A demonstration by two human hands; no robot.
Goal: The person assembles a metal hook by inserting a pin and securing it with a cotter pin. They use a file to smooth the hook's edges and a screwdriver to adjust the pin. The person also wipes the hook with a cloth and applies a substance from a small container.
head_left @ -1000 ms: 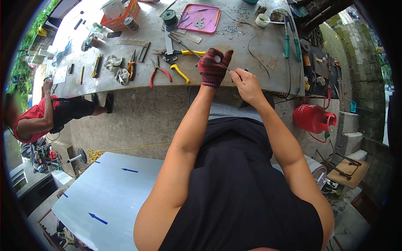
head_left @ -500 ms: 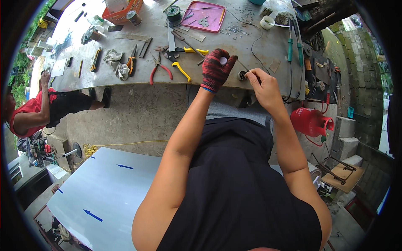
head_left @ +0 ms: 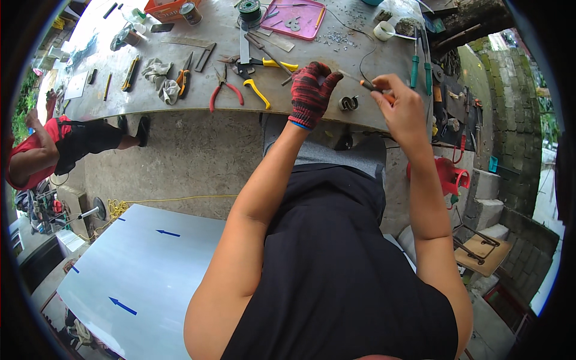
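Note:
My left hand (head_left: 310, 93), in a red-and-black knitted glove, is closed at the table's front edge; what its curled fingers hold is mostly hidden. In my bare right hand (head_left: 401, 108) is a slim tool with an orange-and-black handle (head_left: 367, 85). Its thin pale shaft points left, toward the glove's fingertips; the exact kind of tip cannot be made out. Between and below the hands, a small metal cup-like piece (head_left: 348, 103) stands on the metal table (head_left: 240, 57). Left of the glove lie yellow-handled snips (head_left: 255, 90) and red-handled pliers (head_left: 225, 93).
A pink tray (head_left: 306, 27), a wire spool (head_left: 249, 8), scattered small metal bits (head_left: 342, 39) and a white cup (head_left: 384, 30) occupy the table's far side. Green-handled soldering irons (head_left: 414, 75) lie right. A red gas cylinder (head_left: 447, 177) stands right; another person (head_left: 42, 147) is at far left.
My right hand has moved right and slightly up; the tool's orange-and-black handle now shows. The metal piece, earlier beside my right fingers, stands uncovered. The whole view has shifted slightly.

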